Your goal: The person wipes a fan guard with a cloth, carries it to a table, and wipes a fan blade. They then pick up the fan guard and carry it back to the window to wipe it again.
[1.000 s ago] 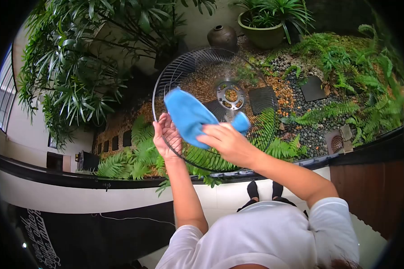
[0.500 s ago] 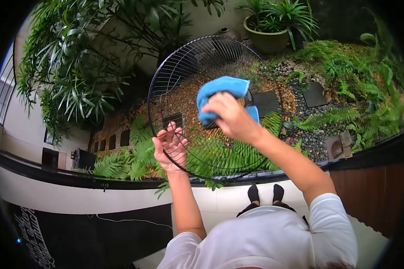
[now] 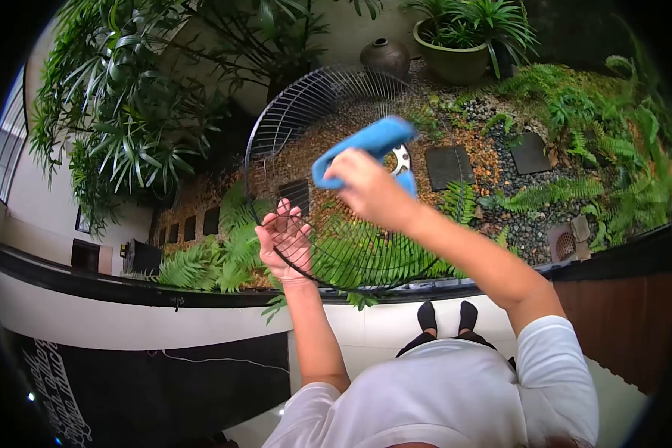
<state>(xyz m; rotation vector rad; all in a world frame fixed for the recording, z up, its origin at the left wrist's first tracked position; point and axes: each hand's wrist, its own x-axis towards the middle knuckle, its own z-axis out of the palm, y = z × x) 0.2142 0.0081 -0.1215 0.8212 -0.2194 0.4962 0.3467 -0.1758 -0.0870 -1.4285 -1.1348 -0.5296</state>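
A round black wire fan guard (image 3: pixel 282 119) is held up in front of me, its thin wires fanning out from the middle. My left hand (image 3: pixel 286 243) grips its rim at the lower left, fingers curled behind the wires. In my right hand (image 3: pixel 372 190) is a bunched blue cloth (image 3: pixel 377 139), pinched in the fingers over the central part of the guard. A pale ring with holes (image 3: pixel 402 160) shows at the hub, partly covered by the cloth and hand. Whether the cloth touches the wires is hard to tell.
Beyond the guard lies a garden bed with ferns (image 3: pixel 552 196), gravel and dark square stepping stones (image 3: pixel 448 167). A potted plant (image 3: pixel 455 63) and a brown vase (image 3: pixel 385 58) stand at the back. A dark ledge (image 3: pixel 201 300) runs between the bed and the pale floor.
My right hand and the cloth have shifted slightly left, and the cloth's shape has changed. The hub's pale ring now shows. My left hand keeps its hold on the rim.
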